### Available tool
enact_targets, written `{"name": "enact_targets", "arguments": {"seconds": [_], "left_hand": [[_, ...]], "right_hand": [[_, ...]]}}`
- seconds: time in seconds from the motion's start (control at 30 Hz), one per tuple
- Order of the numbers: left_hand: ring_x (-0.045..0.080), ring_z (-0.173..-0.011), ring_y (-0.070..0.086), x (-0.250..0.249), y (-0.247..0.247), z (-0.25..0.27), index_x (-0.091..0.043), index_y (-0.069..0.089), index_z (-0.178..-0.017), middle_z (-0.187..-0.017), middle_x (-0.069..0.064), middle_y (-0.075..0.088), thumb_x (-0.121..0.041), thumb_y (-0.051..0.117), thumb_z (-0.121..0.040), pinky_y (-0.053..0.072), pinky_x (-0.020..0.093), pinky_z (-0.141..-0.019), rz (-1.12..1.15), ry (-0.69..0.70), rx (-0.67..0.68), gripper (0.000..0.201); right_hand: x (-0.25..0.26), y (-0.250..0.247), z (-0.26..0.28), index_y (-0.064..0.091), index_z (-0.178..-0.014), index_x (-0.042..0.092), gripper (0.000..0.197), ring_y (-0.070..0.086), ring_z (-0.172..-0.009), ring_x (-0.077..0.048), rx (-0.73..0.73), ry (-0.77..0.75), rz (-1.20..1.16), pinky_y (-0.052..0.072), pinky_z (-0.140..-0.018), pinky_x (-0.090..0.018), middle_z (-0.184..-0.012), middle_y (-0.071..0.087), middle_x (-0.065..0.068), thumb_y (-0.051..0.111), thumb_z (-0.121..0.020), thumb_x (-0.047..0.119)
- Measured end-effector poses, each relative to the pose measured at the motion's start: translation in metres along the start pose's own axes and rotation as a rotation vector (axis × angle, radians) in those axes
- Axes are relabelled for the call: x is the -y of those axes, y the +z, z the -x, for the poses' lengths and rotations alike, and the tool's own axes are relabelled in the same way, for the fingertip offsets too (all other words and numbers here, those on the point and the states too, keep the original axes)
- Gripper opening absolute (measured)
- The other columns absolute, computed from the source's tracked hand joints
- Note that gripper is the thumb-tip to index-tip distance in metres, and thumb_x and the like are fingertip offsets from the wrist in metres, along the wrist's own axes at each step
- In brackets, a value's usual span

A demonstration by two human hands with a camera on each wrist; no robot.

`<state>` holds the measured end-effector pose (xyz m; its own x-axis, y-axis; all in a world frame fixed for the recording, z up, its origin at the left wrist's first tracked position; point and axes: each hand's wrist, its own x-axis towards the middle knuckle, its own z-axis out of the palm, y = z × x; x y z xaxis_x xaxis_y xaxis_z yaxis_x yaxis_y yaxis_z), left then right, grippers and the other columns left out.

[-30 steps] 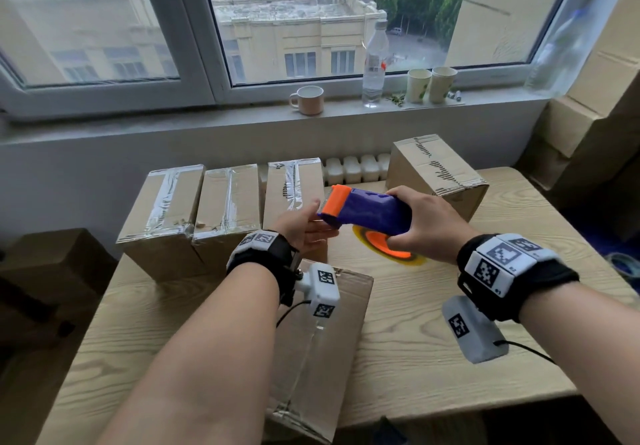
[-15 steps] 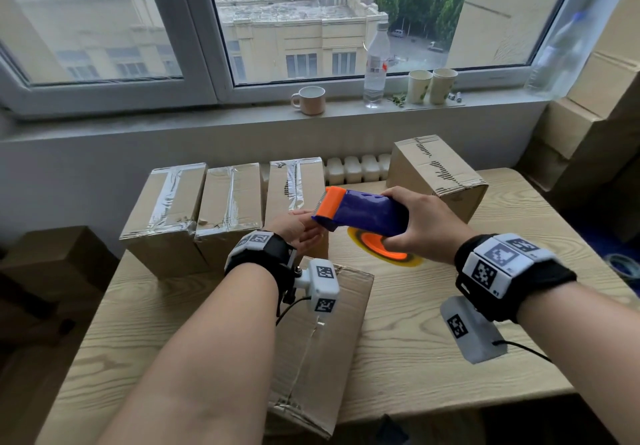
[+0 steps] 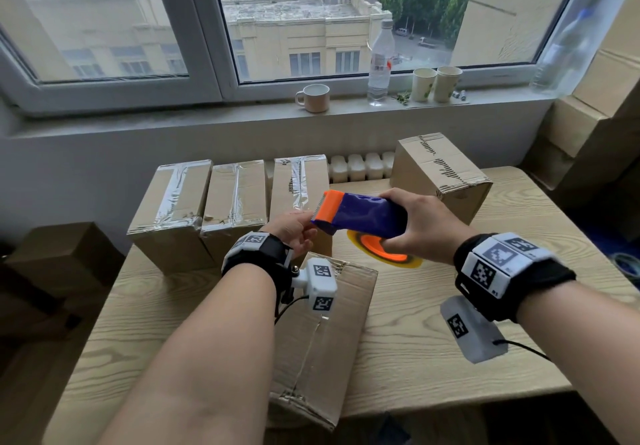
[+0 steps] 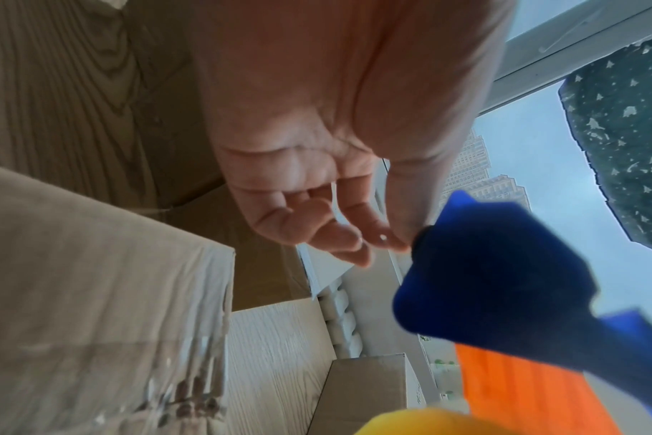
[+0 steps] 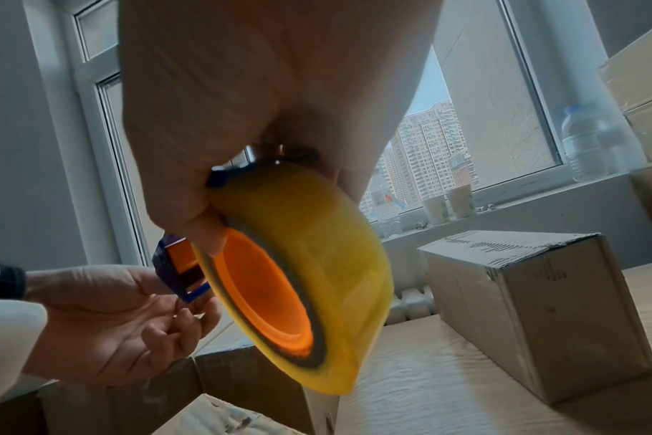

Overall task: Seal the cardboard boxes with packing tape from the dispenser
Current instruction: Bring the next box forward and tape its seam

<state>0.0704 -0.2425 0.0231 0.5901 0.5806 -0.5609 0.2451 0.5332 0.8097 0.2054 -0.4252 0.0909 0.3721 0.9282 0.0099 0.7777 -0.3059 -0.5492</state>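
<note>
My right hand grips a blue tape dispenser with an orange nose, held above the wooden table. Its yellow tape roll with an orange core hangs below my palm. My left hand sits just under the nose, its curled fingers pinching the clear tape's free end at the blue frame. A cardboard box lies under my left forearm, a clear strip along its top seam. Three taped boxes stand in a row at the back left. Another box stands at the back right.
The sill behind carries a mug, a water bottle and two paper cups. Large cartons are stacked at the right. A box sits on the floor at the left. A white radiator shows behind the table.
The dispenser has shifted slightly left and up. My left hand has slid from the front of its nose to just beneath it.
</note>
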Motion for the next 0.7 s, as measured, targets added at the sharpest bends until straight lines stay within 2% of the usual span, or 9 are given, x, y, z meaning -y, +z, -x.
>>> {"name": "enact_targets", "arguments": {"seconds": [0.1, 0.17, 0.27, 0.33, 0.37, 0.43, 0.5, 0.6, 0.7], "left_hand": [[0.000, -0.037, 0.044, 0.001, -0.002, 0.003, -0.014, 0.056, -0.079, -0.071, 0.001, 0.050, -0.012, 0.059, -0.091, 0.029, 0.011, -0.035, -0.051, -0.008, -0.009, 0.013], [-0.001, -0.034, 0.039, 0.002, 0.000, 0.003, -0.017, 0.054, -0.073, -0.066, -0.002, 0.045, -0.006, 0.061, -0.088, 0.022, 0.010, -0.032, -0.127, -0.008, -0.067, 0.020], [0.000, -0.035, 0.035, 0.003, 0.002, 0.004, -0.020, 0.054, -0.067, -0.058, -0.005, 0.043, -0.006, 0.063, -0.084, 0.019, 0.012, -0.033, -0.268, -0.030, -0.123, 0.024], [0.003, -0.049, 0.043, 0.004, -0.004, 0.003, -0.019, 0.059, -0.071, -0.063, -0.004, 0.054, -0.019, 0.067, -0.087, 0.028, 0.017, -0.042, -0.319, -0.055, -0.154, 0.018], [0.007, -0.059, 0.050, 0.005, -0.009, 0.002, -0.017, 0.062, -0.076, -0.074, -0.001, 0.060, -0.027, 0.068, -0.087, 0.034, 0.019, -0.049, -0.334, -0.052, -0.188, 0.016], [0.018, -0.089, 0.063, 0.010, -0.020, -0.001, -0.011, 0.069, -0.095, -0.103, 0.004, 0.067, -0.037, 0.070, -0.083, 0.048, 0.026, -0.073, -0.400, -0.035, -0.286, 0.029], [0.018, -0.100, 0.062, 0.018, -0.026, -0.005, -0.012, 0.071, -0.110, -0.114, 0.006, 0.068, -0.038, 0.071, -0.083, 0.047, 0.033, -0.094, -0.451, -0.019, -0.306, 0.037], [0.012, -0.091, 0.059, 0.027, -0.023, -0.007, -0.012, 0.072, -0.109, -0.107, 0.005, 0.069, -0.025, 0.071, -0.085, 0.044, 0.025, -0.084, -0.453, 0.007, -0.281, 0.028], [0.017, -0.104, 0.063, 0.029, -0.028, -0.009, -0.012, 0.073, -0.109, -0.111, 0.003, 0.069, -0.029, 0.075, -0.081, 0.047, 0.030, -0.094, -0.487, -0.027, -0.366, 0.033]], "right_hand": [[-0.001, 0.001, 0.001, 0.050, -0.132, 0.026, 0.071, 0.059, -0.094, -0.015, 0.001, -0.003, -0.001, 0.050, -0.081, -0.025, -0.102, 0.059, 0.005, 0.080, -0.069, 0.023], [0.000, 0.003, 0.002, 0.043, -0.139, 0.037, 0.080, 0.059, -0.094, -0.015, 0.012, -0.001, 0.008, 0.051, -0.085, -0.028, -0.106, 0.060, 0.006, 0.078, -0.068, 0.025], [0.006, 0.003, 0.004, 0.039, -0.139, 0.053, 0.078, 0.053, -0.087, -0.009, 0.102, -0.032, 0.143, 0.046, -0.078, -0.023, -0.102, 0.055, 0.015, 0.073, -0.071, 0.032], [0.011, -0.004, 0.006, 0.041, -0.136, 0.056, 0.072, 0.047, -0.085, -0.007, 0.160, -0.037, 0.260, 0.040, -0.071, -0.023, -0.098, 0.049, 0.019, 0.071, -0.074, 0.037], [0.013, -0.008, 0.007, 0.041, -0.135, 0.057, 0.070, 0.046, -0.084, -0.006, 0.181, -0.034, 0.300, 0.038, -0.069, -0.023, -0.096, 0.048, 0.021, 0.070, -0.074, 0.039], [0.013, -0.016, 0.010, 0.043, -0.133, 0.058, 0.069, 0.045, -0.082, -0.005, 0.215, -0.023, 0.349, 0.037, -0.067, -0.023, -0.091, 0.048, 0.023, 0.071, -0.073, 0.040], [0.012, -0.021, 0.014, 0.046, -0.132, 0.057, 0.069, 0.046, -0.080, -0.006, 0.246, -0.018, 0.392, 0.039, -0.066, -0.025, -0.086, 0.049, 0.021, 0.072, -0.071, 0.038], [0.007, -0.023, 0.019, 0.046, -0.131, 0.057, 0.069, 0.047, -0.078, -0.008, 0.282, -0.009, 0.418, 0.041, -0.064, -0.025, -0.082, 0.050, 0.020, 0.071, -0.069, 0.038], [-0.003, -0.024, 0.022, 0.045, -0.130, 0.060, 0.071, 0.047, -0.077, -0.007, 0.306, 0.003, 0.426, 0.041, -0.064, -0.025, -0.077, 0.049, 0.022, 0.071, -0.067, 0.039]]}}
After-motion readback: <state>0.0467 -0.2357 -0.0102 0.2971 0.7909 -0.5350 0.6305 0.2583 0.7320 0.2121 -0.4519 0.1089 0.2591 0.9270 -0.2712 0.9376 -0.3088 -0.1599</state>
